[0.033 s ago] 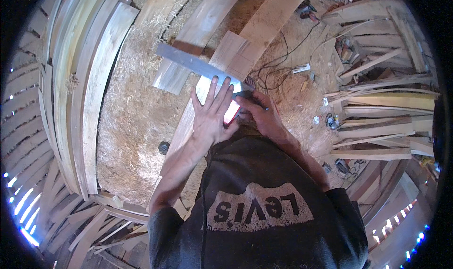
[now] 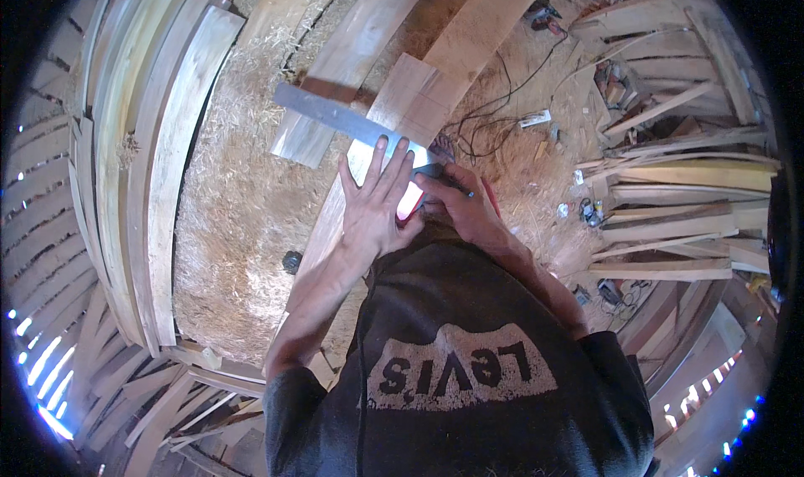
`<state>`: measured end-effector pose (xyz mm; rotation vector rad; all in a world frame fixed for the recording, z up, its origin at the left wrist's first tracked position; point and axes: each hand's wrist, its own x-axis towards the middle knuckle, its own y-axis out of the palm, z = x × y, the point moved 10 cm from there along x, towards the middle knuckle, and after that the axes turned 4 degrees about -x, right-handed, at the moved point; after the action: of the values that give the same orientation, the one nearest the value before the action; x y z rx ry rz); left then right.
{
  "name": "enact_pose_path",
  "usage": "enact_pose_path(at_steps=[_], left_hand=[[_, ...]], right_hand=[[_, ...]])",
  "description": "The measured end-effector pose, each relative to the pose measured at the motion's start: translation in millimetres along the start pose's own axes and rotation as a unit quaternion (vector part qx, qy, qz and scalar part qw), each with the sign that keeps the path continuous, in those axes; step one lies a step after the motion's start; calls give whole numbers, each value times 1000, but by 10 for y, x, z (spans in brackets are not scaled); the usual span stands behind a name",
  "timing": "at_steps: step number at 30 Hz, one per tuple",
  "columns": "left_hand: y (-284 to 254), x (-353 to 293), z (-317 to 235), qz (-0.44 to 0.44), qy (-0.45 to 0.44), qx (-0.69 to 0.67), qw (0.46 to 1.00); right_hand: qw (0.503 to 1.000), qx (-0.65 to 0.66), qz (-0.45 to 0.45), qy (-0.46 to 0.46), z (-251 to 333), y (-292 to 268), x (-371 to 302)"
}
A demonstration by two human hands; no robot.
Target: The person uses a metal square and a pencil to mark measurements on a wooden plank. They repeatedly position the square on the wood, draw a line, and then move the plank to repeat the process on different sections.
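Clock bearings are from between the hands, 12 at top of view. Left hand (image 2: pixel 370 205): palm down, fingers fanned wide, index and middle tips at the near edge of a flat metal blade (image 2: pixel 327 118). Nothing gripped there; palm rests over the board (image 2: pixel 410 96). Right hand (image 2: pixel 469 207): just beside at 3 o'clock, fingers curled partly closed, a thin pen-like thing poking out; can't tell exactly what it is or how tight the hold. Dark piece (image 2: pixel 429 171) right at its fingertips, mostly hidden. Some red shows between the hands, ID unclear.

Blade sits up against the left fingertips, far end pointing to 10 o'clock. It crosses the board at an angle and reaches out over the end of a pale plank (image 2: pixel 360 50) at 11. Board runs from 12 down to about 7, brightly lit by the left fingers.

Around: long stacked boards (image 2: pixel 193 117) at 9; small dark round thing (image 2: pixel 291 262) at 8; black cable (image 2: pixel 512 92) between 1 and 2; white slip (image 2: pixel 534 119) at 2; lumber stack (image 2: pixel 670 224) at 3. Floor (image 2: pixel 226 217) strewn with shavings.
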<state>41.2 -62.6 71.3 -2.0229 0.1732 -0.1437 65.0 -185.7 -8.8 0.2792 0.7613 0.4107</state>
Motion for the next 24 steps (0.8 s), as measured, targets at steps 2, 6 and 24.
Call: enact_pose_path(at_steps=[2,6,24], left_hand=[[13,-17,-1,3,11,0,1000],[29,10,-7,6,2,-11,1000],[71,83,8,13,-9,8,1000]], right_hand=[[1000,4,-13,-15,46,41,-56],[998,-36,-37,-48,60,-49,-53],[975,-95,-107,-168,204,-193,56]])
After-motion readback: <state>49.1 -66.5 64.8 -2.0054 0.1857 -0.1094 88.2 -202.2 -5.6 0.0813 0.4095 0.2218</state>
